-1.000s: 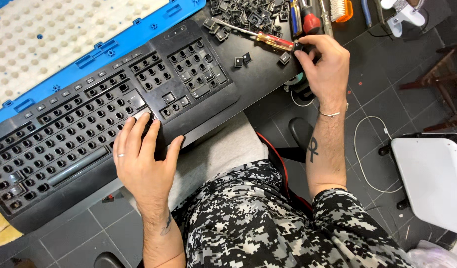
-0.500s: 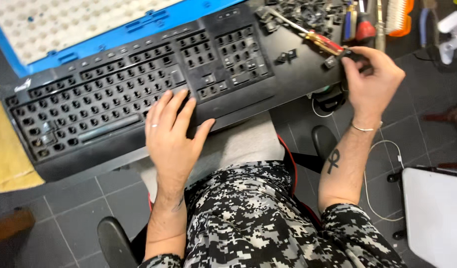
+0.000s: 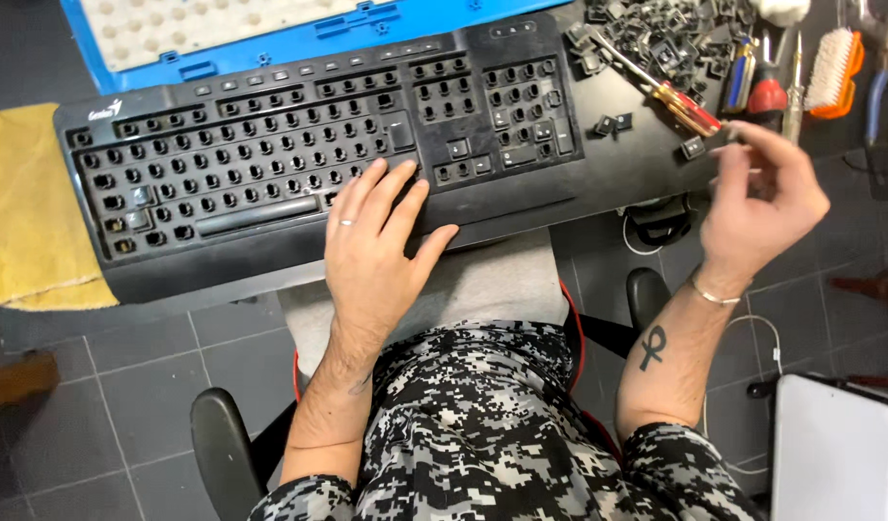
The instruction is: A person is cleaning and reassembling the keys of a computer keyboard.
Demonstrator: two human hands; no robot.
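Observation:
A black keyboard [image 3: 251, 164] with most keycaps pulled off lies across the table edge above my lap. My left hand [image 3: 376, 241] rests flat on its lower middle, fingers spread toward the arrow-key area, holding nothing. My right hand [image 3: 757, 198] hovers off the keyboard's right end, thumb and forefinger drawn together beside the handle end of a red and yellow screwdriver [image 3: 685, 104]. Motion blur hides whether those fingers grip anything. A loose black keycap [image 3: 693, 147] sits just left of the fingertips.
A pile of removed keycaps [image 3: 666, 29] lies at the top right, next to an orange-backed brush [image 3: 834, 58] and blue-handled pliers [image 3: 883, 87]. A blue tray [image 3: 270, 53] lies behind the keyboard and a yellow cloth [image 3: 24, 203] to its left. A white box [image 3: 834, 453] stands on the floor.
The view has shifted so the keyboard sits more centred. My left hand stays on the keyboard. My right hand has lifted slightly from the screwdriver's handle end.

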